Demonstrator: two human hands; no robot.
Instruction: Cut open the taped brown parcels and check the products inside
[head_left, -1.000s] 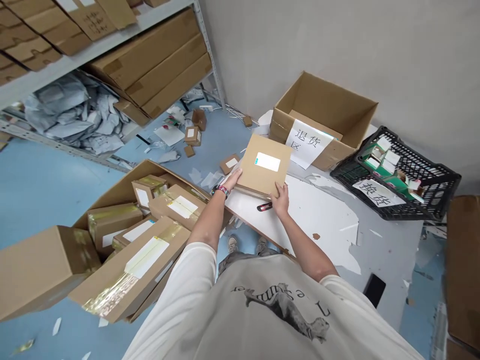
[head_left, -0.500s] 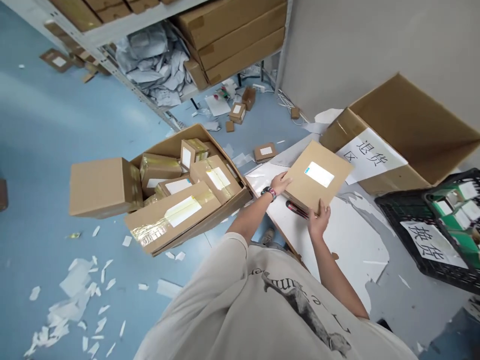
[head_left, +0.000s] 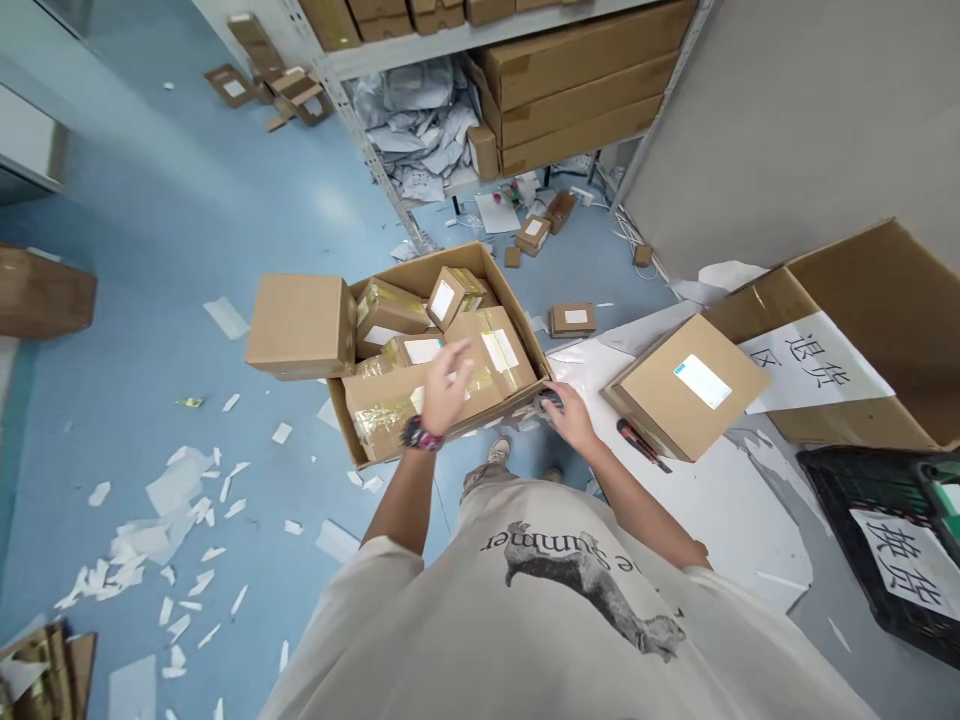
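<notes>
My left hand (head_left: pixel 444 388), with fingers apart and nothing in it, is above the parcels in a large open carton (head_left: pixel 517 290). Under it lies a long taped parcel (head_left: pixel 382 410). My right hand (head_left: pixel 571 415) is at the carton's right corner, its fingers curled near a small dark object (head_left: pixel 551 398); whether it grips this is unclear. A brown box with a white label (head_left: pixel 690 385) rests on the white table (head_left: pixel 720 510). Beside that box lies a red and black cutter (head_left: pixel 641 445).
A plain box (head_left: pixel 300 320) sits at the carton's left end. An open box with a paper sign (head_left: pixel 817 370) and a black crate (head_left: pixel 862 540) are at the right. Shelving (head_left: pixel 450 40) stands behind. Paper scraps (head_left: pixel 150 530) litter the floor.
Both hands have let go of the labelled box, which now rests on the table. My left hand has moved left over the carton, my right hand to its corner. The view has shifted left.
</notes>
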